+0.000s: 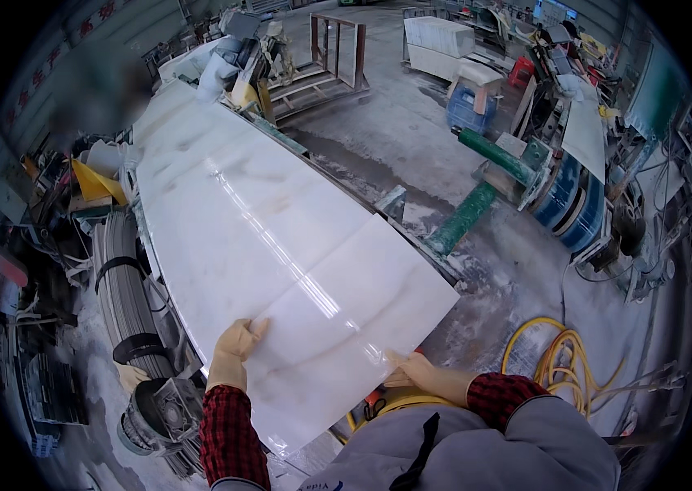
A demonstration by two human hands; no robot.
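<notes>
A glossy white stone slab (333, 352) with faint grey-brown veining lies close in front of me, on top of or against a longer white slab (223, 196); a thin seam line shows between them. My left hand (235, 350), in a cream rubber glove, is bent at the near slab's left side, its fingertips at the seam. My right hand (413, 371), gloved likewise, grips the slab's near right edge, with its fingers partly hidden by the edge. Bright light streaks reflect from both surfaces.
A coiled yellow hose (563, 360) lies on the floor at right. Green cylinders (464, 217) and a blue drum-shaped machine (575, 204) stand beyond. A strapped bundle of grey strips (129, 295) stands along the left. A blue barrel (470, 108) and a metal frame (338, 53) are farther back.
</notes>
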